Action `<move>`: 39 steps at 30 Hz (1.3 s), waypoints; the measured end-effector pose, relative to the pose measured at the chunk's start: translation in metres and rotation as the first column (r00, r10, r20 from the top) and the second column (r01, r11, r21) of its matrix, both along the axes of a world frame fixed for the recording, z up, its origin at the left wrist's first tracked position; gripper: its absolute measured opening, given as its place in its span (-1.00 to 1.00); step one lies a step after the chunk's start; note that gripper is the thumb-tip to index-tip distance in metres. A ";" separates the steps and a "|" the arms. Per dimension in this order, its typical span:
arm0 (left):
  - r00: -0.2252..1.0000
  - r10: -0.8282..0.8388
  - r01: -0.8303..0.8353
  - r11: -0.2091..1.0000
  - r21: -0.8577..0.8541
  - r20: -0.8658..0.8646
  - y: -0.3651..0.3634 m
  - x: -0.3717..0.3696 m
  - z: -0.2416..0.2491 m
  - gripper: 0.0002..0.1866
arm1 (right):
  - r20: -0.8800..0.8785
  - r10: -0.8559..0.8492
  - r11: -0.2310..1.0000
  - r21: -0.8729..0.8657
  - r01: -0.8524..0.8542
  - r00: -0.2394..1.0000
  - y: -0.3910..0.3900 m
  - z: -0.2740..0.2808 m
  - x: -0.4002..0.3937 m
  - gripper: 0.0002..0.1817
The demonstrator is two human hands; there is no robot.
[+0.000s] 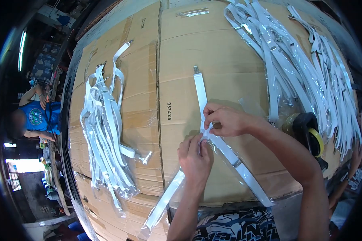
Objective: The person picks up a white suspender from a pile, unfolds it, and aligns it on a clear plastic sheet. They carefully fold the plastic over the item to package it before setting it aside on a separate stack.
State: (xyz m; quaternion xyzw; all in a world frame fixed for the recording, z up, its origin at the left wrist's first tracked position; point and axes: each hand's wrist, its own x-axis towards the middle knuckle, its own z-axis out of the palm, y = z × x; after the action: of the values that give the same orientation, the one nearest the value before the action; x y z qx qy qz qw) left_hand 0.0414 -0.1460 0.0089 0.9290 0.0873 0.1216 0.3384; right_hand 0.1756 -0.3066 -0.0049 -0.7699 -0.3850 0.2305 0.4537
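Both hands point(230, 120), close together, grip white suspenders point(200, 90) at their crossing over brown cardboard point(185, 52)

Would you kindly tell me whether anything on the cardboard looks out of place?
One strap strays from the left pile's far end and another juts out sideways, while most lie lengthwise together, so it looks untidy.

– What can be read on the cardboard point(181, 48)?
– A black number point(169, 111), 052423, printed sideways beside a seam.
– And the other dark marking point(143, 23), near the top edge?
– Too small to make out.
– Does the blue sleeveless top point(48, 119) show words?
– A round emblem point(35, 117), its lettering too small to read.
– And the dark garment point(237, 228) at the bottom edge?
– White letters, folded, no whole word legible
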 end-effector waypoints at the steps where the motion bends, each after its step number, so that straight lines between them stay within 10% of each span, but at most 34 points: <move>1: 1.000 -0.002 0.002 1.000 0.006 0.017 -0.001 0.001 -0.003 -0.78 | 0.003 0.002 1.000 0.000 -0.002 1.000 0.000 0.000 0.000 -0.84; 10: 0.970 -0.243 0.241 0.966 0.098 0.017 0.019 0.016 0.002 -0.68 | 0.131 0.097 0.981 -0.178 -0.073 0.987 0.010 0.009 -0.002 -0.87; 20: 0.693 -0.703 0.710 0.626 0.324 -0.161 0.052 0.065 0.028 -0.86 | 0.183 0.026 0.997 -0.079 -0.012 0.983 0.004 0.012 -0.011 -0.92; 39: 0.555 -0.722 0.830 0.442 0.341 -0.414 0.047 0.085 0.048 -0.80 | 0.182 -0.028 0.999 -0.015 0.031 0.983 -0.001 0.006 -0.016 -0.90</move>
State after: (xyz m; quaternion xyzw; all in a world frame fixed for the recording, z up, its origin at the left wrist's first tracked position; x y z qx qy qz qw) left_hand 0.1259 -0.0988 0.0572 0.9235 -0.3502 -0.1275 0.0913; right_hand 0.1594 -0.3075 0.0013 -0.7974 -0.4114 0.1557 0.4131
